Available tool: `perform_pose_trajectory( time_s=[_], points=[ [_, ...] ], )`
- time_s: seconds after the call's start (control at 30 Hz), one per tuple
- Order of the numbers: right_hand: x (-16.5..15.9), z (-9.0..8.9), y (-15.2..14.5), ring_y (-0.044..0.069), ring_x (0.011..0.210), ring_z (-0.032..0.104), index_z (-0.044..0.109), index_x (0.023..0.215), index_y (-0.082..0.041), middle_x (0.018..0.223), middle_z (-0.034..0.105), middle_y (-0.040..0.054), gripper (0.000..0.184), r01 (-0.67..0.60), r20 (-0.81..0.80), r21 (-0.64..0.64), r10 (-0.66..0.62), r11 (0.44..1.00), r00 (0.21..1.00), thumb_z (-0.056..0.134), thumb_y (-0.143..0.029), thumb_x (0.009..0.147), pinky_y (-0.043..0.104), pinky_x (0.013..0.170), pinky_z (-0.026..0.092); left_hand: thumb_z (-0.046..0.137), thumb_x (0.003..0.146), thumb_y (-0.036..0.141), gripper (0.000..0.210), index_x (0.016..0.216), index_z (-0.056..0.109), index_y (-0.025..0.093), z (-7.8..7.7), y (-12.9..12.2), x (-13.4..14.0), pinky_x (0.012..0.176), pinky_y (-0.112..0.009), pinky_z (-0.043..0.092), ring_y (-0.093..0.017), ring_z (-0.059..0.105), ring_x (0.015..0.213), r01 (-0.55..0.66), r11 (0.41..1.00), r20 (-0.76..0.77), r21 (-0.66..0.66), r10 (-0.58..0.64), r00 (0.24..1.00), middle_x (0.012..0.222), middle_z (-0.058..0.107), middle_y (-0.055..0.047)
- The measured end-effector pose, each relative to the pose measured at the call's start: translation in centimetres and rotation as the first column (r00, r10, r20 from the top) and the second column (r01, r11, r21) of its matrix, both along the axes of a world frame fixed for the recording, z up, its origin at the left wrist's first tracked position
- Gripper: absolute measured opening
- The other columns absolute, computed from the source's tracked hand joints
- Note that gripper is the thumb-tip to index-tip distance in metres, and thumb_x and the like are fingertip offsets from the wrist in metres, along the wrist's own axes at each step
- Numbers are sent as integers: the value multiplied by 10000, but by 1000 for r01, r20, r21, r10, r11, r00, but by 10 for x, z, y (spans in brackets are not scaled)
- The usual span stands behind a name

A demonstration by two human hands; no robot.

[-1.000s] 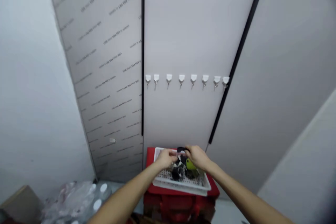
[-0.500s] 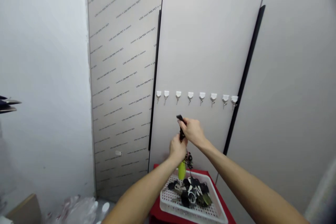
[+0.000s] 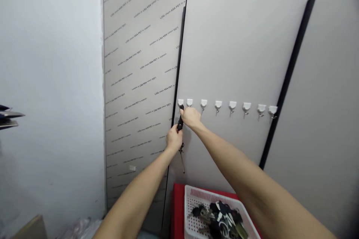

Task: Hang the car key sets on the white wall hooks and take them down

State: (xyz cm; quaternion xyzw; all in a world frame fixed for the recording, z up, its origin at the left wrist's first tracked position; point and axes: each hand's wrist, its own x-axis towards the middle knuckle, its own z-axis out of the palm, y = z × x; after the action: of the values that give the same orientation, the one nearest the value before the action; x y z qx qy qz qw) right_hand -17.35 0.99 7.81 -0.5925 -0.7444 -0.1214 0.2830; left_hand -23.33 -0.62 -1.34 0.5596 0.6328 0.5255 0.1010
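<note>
My right hand (image 3: 192, 117) pinches the top of a black key strap (image 3: 180, 122) right by the leftmost white wall hook (image 3: 180, 102). Whether the loop is over the hook's metal prong cannot be made out. Lower down, my left hand (image 3: 174, 139) is closed around the strap's lower part. Small dark pieces and a long thin key-like rod (image 3: 183, 165) dangle below it. The second hook (image 3: 190, 102) sits just above my right hand.
More white hooks (image 3: 232, 106) run in a row to the right on the pale panel. Below, a white perforated basket (image 3: 186, 213) with several keys and fobs (image 3: 221, 218) stands on a red surface (image 3: 178, 209). Black vertical handles (image 3: 291, 71) edge the panel.
Both hands have moved up and left with the key strap, from over the basket to the leftmost hook. The lime-green tag seen under my left hand is out of sight now.
</note>
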Motion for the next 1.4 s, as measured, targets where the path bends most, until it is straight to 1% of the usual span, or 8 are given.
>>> perform_pose_trajectory(
  time_s=[0.27,0.5,0.67,0.9,1.0,1.1,1.27,1.4],
  points=[
    [-18,-5,17,197,767,520,567,771,-120,812,559,140,347,69,1,-31,-69,997,998,269,-290,722,272,618,365,338,692,253,219,804,500,157,-7,17,-6,463,-193,336,-83,459,429,116,993,105,14,-117,988,542,522,-1],
    [-17,-11,19,204,775,515,556,794,-144,788,565,119,386,47,8,49,-48,998,999,219,-321,736,300,622,366,342,666,210,138,691,468,160,-7,18,-6,393,-179,312,-64,406,335,212,974,228,81,-226,947,434,409,45],
    [-18,-10,25,199,781,514,557,801,-124,830,554,140,338,43,44,-65,-40,997,998,283,-301,714,288,618,366,335,642,162,109,648,443,157,-6,17,-2,353,-180,291,-72,404,311,286,958,318,-7,-269,909,416,375,49],
    [-3,-22,17,213,797,501,552,824,-134,830,556,133,514,-12,113,-71,20,997,993,201,-488,699,301,623,361,370,630,164,128,655,493,138,-5,32,-6,463,-205,341,-117,477,463,194,977,158,-85,-179,971,451,469,-7],
    [25,-48,7,187,791,497,546,837,-173,827,564,91,451,-38,171,-100,55,994,984,213,-450,711,279,624,357,347,651,172,180,713,510,127,-6,37,-5,534,-221,364,-142,516,594,157,982,83,-108,-148,985,581,542,-54],
    [65,-92,-7,167,754,503,558,810,-190,800,577,64,352,-72,285,-260,148,963,947,302,-398,687,246,597,354,309,666,163,229,759,511,106,-9,42,-2,579,-248,373,-169,524,687,82,983,-5,-163,-84,996,702,561,-102],
    [136,-179,-38,154,673,523,583,782,-203,751,596,48,251,-46,377,-613,343,789,860,399,-250,617,219,547,351,298,675,179,246,763,514,101,-11,45,4,626,-271,376,-196,507,779,-5,987,-83,-160,-9,997,785,555,-129],
    [164,-222,-52,148,772,505,553,880,-212,860,577,29,346,-209,270,-672,497,711,825,419,-161,564,206,628,352,323,664,193,236,782,509,107,-13,41,4,632,-281,380,-198,504,775,-20,984,-83,-178,5,997,794,554,-123]
  ],
)
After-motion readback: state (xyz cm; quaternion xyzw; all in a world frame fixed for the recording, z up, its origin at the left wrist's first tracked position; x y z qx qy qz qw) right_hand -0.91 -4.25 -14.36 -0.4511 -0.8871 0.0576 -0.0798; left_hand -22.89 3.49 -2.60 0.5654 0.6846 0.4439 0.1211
